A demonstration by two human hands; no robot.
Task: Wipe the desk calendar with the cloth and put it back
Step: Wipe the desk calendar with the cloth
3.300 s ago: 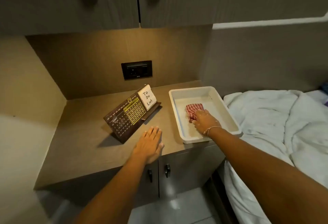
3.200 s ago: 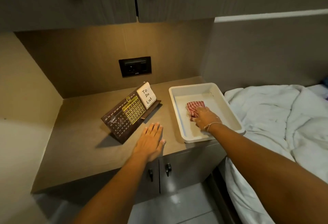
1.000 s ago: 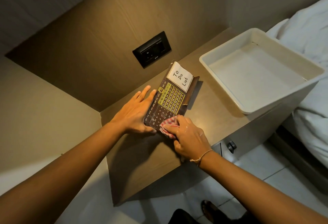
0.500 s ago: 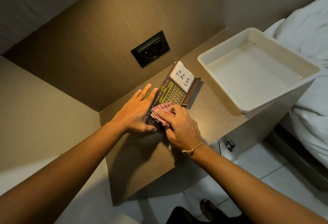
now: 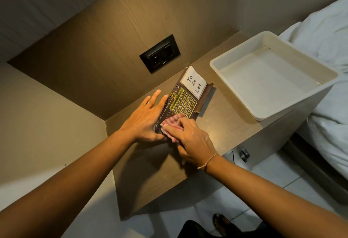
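Item 1: calendar (image 5: 183,102), dark brown, stood on the surface (image 5: 222,124) below the wall socket (image 5: 160,53), its face tilted up toward me. A white note (image 5: 194,82) reading "To Do List" sat at its far end; a yellow-framed date grid filled the middle.

Item 2: cloth (image 5: 172,124), red-and-white check, bunched, pressed on the near end of the calendar's face.

Item 3: my right hand (image 5: 192,139), fingers curled down over the cloth and gripping it, a thin band at the wrist.

Item 4: my left hand (image 5: 146,119), opened flat with fingers spread, holding nothing, laid against the calendar's left edge, thumb at its near corner.

Item 5: tray (image 5: 235,87), white, on the surface just right of the calendar, apart from it, holding nothing that I could see.

Item 6: bed (image 5: 323,49), white bedding, beside the surface at the right.

Item 7: cabinet knob (image 5: 244,154), under the surface's front edge.
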